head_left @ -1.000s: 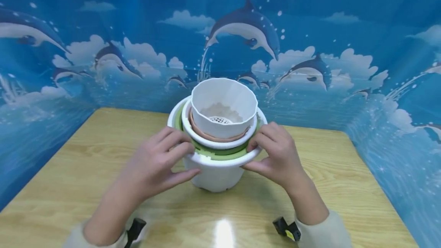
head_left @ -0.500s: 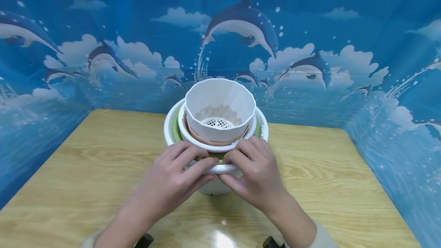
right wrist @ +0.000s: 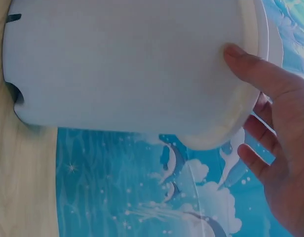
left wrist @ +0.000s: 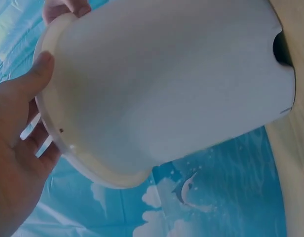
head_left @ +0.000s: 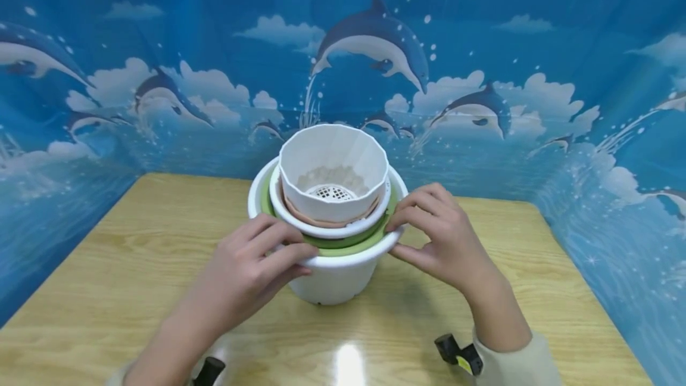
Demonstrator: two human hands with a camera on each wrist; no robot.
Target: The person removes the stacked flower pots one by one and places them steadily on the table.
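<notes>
Has the left hand (head_left: pixel 256 260) on the near left rim of the outer pot (head_left: pixel 332 282), pinching narrowly, with thumb against the outside and fingers over the lip. Has the right hand (head_left: pixel 442 236) on the right rim of the same pot, pinching likewise, with thumb below the lip and fingertips reaching over to the inner side, beside the green pot (head_left: pixel 345 249). Cannot tell contact from mere nearness between those fingertips and the green pot.

Has the outer pot, large and white, upright on the worktop (head_left: pixel 161 237) in the middle of the scene, between both hands. Contains, set one inside another, the green pot, then a white middle pot (head_left: pixel 332 233), then a brown pot (head_left: pixel 328 224), then a white top pot (head_left: pixel 333 156) rising above the rest. Shows in the floor of the top pot a round drain grid (head_left: pixel 332 192), with a brownish stain (head_left: pixel 321 177) around it. Shows in the left wrist view a dark notch (left wrist: pixel 282 48) at the foot of the outer pot.

Has a small black camera (head_left: pixel 458 354) at each wrist, and a pale sleeve (head_left: pixel 517 362) on the right arm. Beyond the worktop, at far, left and right, has a blue curtain (head_left: pixel 214 28) printed with dolphins (head_left: pixel 375 40) and clouds (head_left: pixel 278 30).
</notes>
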